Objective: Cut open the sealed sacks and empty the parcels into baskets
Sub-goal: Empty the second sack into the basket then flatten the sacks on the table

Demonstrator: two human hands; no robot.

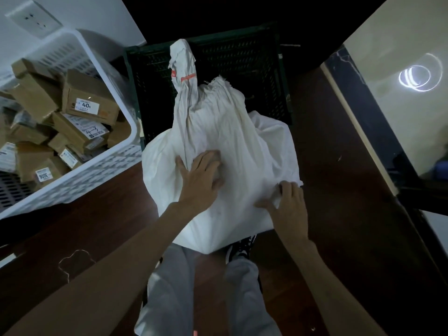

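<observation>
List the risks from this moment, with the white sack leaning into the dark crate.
1. The sack has its neck still wrapped in red tape, and no cutter shows. Tipping it into the crate may release nothing.
2. The right hand pinches only a corner while the left hand presses flat. The sack may slip down onto the shoe.

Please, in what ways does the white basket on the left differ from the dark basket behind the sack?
Colour: the white basket is white, while the dark basket is dark green, almost black.
Contents: the white basket holds many cardboard parcels. No parcel shows in the dark basket, though the sack hides part of it.
Both have perforated walls.
</observation>
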